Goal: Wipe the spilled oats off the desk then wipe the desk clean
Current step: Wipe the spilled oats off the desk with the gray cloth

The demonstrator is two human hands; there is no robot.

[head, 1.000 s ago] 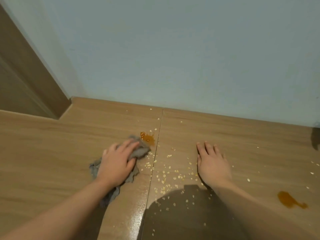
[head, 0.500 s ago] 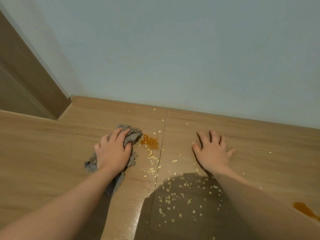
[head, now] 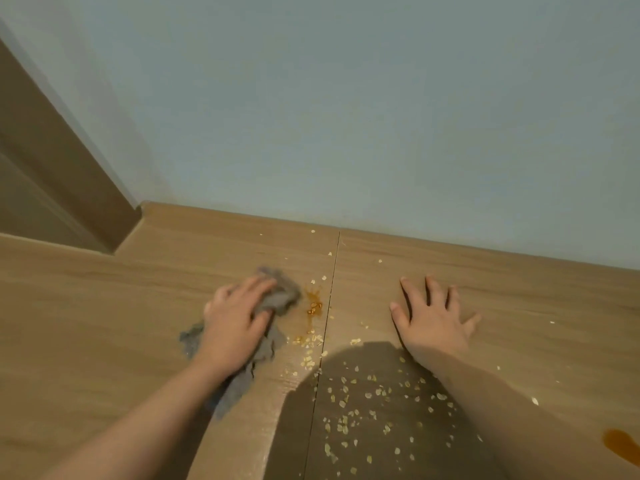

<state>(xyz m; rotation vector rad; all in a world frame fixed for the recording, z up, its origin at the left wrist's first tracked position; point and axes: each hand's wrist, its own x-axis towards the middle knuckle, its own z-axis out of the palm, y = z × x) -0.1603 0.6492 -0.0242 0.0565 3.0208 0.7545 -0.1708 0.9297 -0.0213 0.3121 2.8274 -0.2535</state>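
Observation:
My left hand point(head: 235, 320) presses a crumpled grey cloth point(head: 282, 294) flat on the wooden desk point(head: 104, 323); the cloth sticks out beyond my fingers and trails back under my wrist. Just right of the cloth lies a small orange-brown liquid stain point(head: 313, 303) with oat flakes in it. Several pale oat flakes point(head: 363, 400) are scattered over the desk between my arms, many in a dark shadow. My right hand point(head: 431, 317) rests flat on the desk with fingers spread, holding nothing.
A pale wall point(head: 346, 116) rises right behind the desk. A wooden panel point(head: 52, 174) stands at the far left. A seam point(head: 332, 289) runs front to back through the desk. A second orange-brown puddle point(head: 623, 448) lies at the bottom right.
My left hand has kept the cloth pressed down just left of the stain, shifting it slightly. My right hand slid away from me and spread its fingers. The view tilted up a little.

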